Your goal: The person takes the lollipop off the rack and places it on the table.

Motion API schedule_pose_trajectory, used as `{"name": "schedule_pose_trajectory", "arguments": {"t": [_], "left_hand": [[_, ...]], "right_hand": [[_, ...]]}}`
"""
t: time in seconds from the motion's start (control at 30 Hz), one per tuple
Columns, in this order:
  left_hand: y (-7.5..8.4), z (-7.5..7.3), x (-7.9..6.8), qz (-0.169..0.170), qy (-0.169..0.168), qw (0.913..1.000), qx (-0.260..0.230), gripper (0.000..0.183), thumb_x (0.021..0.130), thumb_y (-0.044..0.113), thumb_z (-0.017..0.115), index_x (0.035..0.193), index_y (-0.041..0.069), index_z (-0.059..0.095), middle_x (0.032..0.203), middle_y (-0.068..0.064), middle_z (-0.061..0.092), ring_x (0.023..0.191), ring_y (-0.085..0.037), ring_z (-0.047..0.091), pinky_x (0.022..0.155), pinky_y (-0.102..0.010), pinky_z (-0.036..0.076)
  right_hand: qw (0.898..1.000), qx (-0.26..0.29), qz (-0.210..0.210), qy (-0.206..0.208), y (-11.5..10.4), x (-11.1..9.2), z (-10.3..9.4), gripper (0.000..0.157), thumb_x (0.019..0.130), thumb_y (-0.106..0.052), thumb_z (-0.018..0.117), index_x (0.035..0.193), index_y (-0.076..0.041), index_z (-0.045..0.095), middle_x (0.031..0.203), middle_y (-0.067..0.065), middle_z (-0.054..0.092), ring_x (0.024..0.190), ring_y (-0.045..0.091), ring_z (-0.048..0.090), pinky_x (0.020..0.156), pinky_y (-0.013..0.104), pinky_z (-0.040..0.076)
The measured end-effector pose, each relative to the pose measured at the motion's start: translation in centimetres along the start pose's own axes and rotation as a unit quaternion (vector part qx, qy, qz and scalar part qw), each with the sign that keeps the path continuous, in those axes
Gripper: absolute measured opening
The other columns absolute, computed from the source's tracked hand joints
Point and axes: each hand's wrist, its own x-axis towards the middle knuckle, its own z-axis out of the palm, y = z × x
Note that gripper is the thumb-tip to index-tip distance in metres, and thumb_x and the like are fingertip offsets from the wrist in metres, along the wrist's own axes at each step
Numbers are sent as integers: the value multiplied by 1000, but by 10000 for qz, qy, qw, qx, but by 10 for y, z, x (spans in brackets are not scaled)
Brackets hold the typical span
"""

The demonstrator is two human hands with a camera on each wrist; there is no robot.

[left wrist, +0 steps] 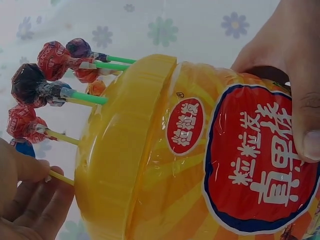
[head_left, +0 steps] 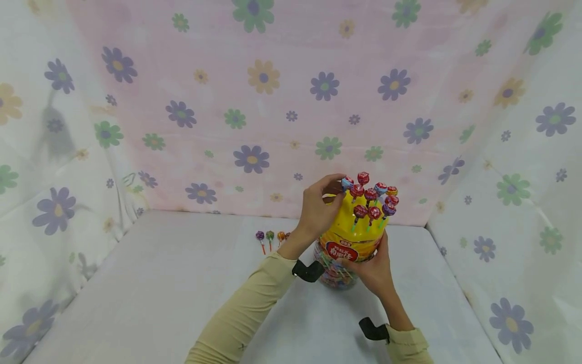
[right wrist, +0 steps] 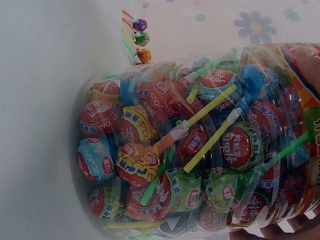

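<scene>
A clear plastic jar [right wrist: 175, 150] full of wrapped lollipops stands on the table, with a yellow lid [left wrist: 125, 130] and a yellow label. My right hand [head_left: 375, 270] grips the jar's side at the label, thumb in front. At the lid's left edge, my left hand [head_left: 320, 208] pinches a blue-wrapped lollipop [head_left: 347, 183] by its yellow stick [left wrist: 62, 177]. The stick's lower end meets the lid; how deep it sits cannot be told. Several other lollipops [head_left: 373, 213] stand upright in the lid, mostly red, with green or yellow sticks.
Left of the jar, several loose lollipops [head_left: 270, 235] lie in a row on the white-covered table [head_left: 182, 283], partly hidden by my left forearm. Flower-patterned cloth [head_left: 291, 101] hangs behind and at both sides. Each wrist carries a black mount [head_left: 309, 271].
</scene>
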Motion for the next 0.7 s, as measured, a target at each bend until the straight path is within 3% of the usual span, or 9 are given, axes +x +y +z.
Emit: {"name": "schedule_pose_trajectory", "arguments": {"t": [0.07, 0.23, 0.47, 0.7], "left_hand": [[0, 1, 0, 13, 29, 10000, -31, 33, 95, -4, 65, 128, -1, 65, 107, -18, 71, 96, -30, 72, 84, -25, 60], [-2, -1, 1, 171, 133, 9994, -262, 33, 95, -5, 64, 128, -1, 65, 106, -19, 70, 96, -30, 71, 84, -24, 60], [-3, -12, 2, 534, 295, 9971, -463, 35, 96, -3, 65, 131, -2, 63, 110, -19, 70, 99, -31, 70, 87, -31, 61], [-11, -32, -12, 217, 387, 9984, -350, 37, 95, -2, 67, 131, 0, 63, 112, -18, 70, 100, -30, 70, 86, -31, 61]], "right_hand": [[10000, -19, -8, 7, 0, -1, 0, 105, 78, -3, 87, 157, -10, 17, 145, 17, 42, 136, 35, 47, 115, 59, 38], [9999, 48, -84, 64, 23, 5, 2, 109, 77, -5, 88, 158, -17, 17, 147, 13, 42, 137, 32, 47, 115, 59, 38], [9999, 79, -93, 69, 41, 9, 2, 110, 76, -10, 91, 157, -24, 19, 145, 7, 44, 137, 29, 48, 114, 59, 39], [9997, 80, -224, 64, 40, 9, 1, 108, 75, -10, 91, 156, -25, 21, 143, 5, 46, 135, 27, 49, 113, 58, 41]]}}
